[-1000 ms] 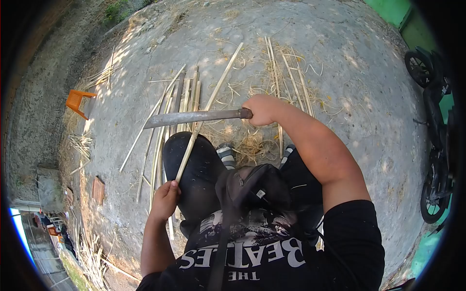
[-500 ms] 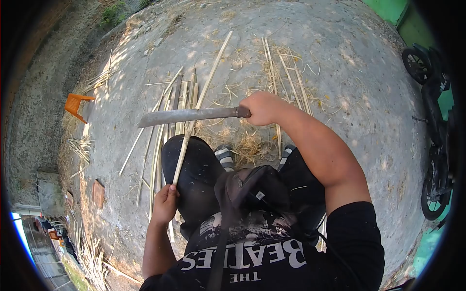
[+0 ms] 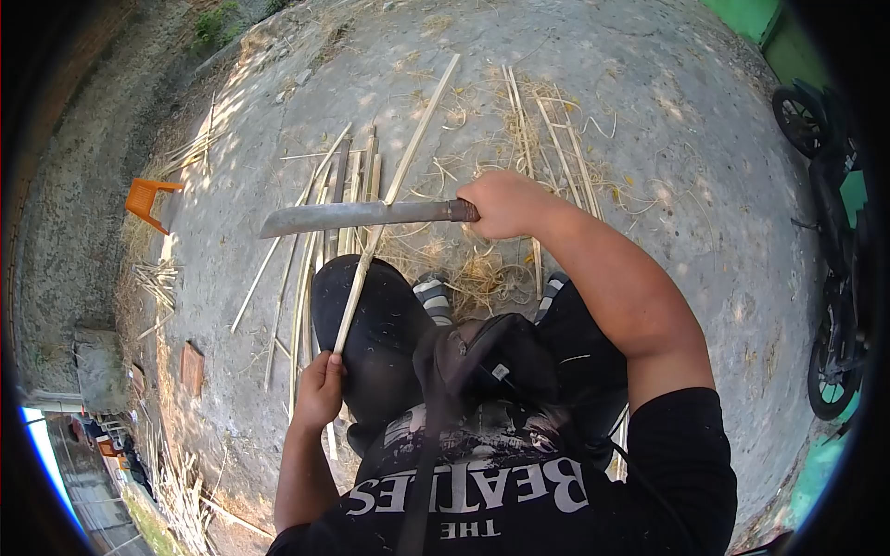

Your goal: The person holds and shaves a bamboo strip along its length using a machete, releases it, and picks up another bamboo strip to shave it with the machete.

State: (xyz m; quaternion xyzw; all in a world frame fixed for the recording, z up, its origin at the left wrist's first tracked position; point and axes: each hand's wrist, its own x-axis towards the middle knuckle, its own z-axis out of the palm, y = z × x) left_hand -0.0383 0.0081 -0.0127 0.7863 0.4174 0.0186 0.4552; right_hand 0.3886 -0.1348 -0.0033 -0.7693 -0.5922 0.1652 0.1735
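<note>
A machete [image 3: 343, 218] with a broad grey blade lies crosswise over a long pale bamboo strip [image 3: 352, 301]. My right hand [image 3: 505, 204] is closed around its dark handle, blade pointing left. The strip runs from my left hand [image 3: 321, 387], past my bent knee, up to a far end on the ground side of the view. My left hand pinches the strip's near end between thumb and fingers. The blade covers part of the strip; whether it cuts in or only rests there, I cannot tell.
Several bamboo strips [image 3: 306, 278] lie beside my left knee. More strips [image 3: 565, 153] and curled shavings [image 3: 477, 283] lie on the concrete ahead. An orange plastic stool [image 3: 146, 201] and a brick [image 3: 191, 369] are at left. A black motorcycle [image 3: 832, 241] stands at right.
The strip's far end has shifted slightly right and up. The machete has barely moved, and its blade now shows more of its flat side. Both hands keep their holds.
</note>
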